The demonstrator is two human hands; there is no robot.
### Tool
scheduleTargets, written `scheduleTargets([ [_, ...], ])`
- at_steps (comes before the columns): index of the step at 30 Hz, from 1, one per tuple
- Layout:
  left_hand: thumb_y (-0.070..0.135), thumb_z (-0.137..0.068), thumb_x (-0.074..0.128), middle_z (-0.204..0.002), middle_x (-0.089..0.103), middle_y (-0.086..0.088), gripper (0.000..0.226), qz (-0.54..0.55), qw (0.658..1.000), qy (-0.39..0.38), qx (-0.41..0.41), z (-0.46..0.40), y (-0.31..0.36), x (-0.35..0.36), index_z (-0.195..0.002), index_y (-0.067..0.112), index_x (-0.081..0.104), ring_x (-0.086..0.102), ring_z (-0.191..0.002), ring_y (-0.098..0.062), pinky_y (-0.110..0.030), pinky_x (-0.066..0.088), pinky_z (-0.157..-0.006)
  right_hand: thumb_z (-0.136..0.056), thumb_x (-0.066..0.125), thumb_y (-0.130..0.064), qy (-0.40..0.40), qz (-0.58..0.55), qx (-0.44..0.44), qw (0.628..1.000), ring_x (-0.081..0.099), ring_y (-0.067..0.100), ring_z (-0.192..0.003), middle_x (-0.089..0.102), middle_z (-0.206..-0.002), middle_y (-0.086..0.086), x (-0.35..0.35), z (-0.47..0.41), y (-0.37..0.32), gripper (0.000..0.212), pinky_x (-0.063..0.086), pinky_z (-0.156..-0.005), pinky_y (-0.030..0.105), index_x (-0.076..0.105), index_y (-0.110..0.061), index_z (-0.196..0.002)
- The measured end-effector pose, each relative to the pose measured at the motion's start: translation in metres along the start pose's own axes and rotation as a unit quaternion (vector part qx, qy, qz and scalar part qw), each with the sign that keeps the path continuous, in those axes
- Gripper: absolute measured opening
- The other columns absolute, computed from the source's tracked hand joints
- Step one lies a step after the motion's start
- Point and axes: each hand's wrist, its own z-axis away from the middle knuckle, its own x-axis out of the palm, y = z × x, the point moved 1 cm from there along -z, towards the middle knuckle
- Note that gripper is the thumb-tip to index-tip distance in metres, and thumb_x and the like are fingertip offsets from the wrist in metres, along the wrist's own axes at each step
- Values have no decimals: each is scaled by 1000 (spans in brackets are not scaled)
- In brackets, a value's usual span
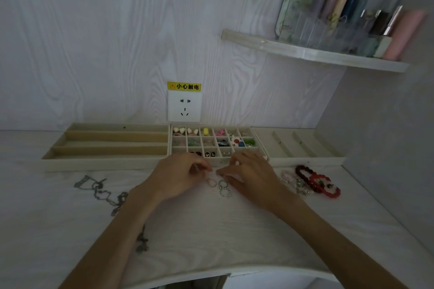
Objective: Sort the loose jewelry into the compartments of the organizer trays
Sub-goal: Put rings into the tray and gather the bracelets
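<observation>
Three cream organizer trays stand along the wall: a long-slot tray (105, 148) at left, a grid tray (212, 161) in the middle holding several earrings and charms, and a slanted-slot tray (303, 148) at right. Just in front of the grid tray, my left hand (180, 176) has its fingers curled, pinching something small and thin. My right hand (249, 173) pinches a small silver ring (219, 173) at its fingertips. Several loose silver rings (222, 186) lie on the table between and below the hands.
Silver chain necklaces (103, 192) lie at the left, one running under my left forearm. Red bead bracelets (317, 183) and pale bracelets (291, 178) lie at the right. A wall socket (184, 107) sits above the trays. A shelf (317, 53) with bottles hangs at upper right.
</observation>
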Motion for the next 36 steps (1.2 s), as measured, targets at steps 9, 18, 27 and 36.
scheduleTargets([
  [9,30,-90,57,-97,64,20,18,20,999,39,-10,0,-10,-4,-101,39,68,57,-84,1,-24,48,-74,-82,68,-27,-13,3,11,1000,54,16,-88,62,-85,-8,-7,-6,1,11,35,-78,29,73,-23,-90],
  [18,30,-82,61,-86,64,23,19,3,1000,1,-21,2,-4,-4,-94,42,68,56,-76,8,-13,41,-65,-82,70,-26,-108,-75,182,974,49,3,-69,52,-72,-18,-47,-34,90,14,38,-62,17,75,-19,-94],
  [27,28,-82,61,-85,63,23,20,4,1000,2,-19,2,-3,-5,-95,41,69,55,-73,9,-9,35,-61,-80,71,-33,-214,-38,207,954,57,7,-70,69,-90,-2,-25,-55,93,21,40,-57,19,75,-20,-96],
  [36,25,-81,60,-81,62,24,22,-9,1000,-3,-18,1,-2,-6,-94,40,69,54,-71,10,-9,35,-60,-67,81,-28,-235,-62,272,931,65,18,-84,72,-89,3,-23,-63,99,27,54,-76,34,76,-11,-87],
])
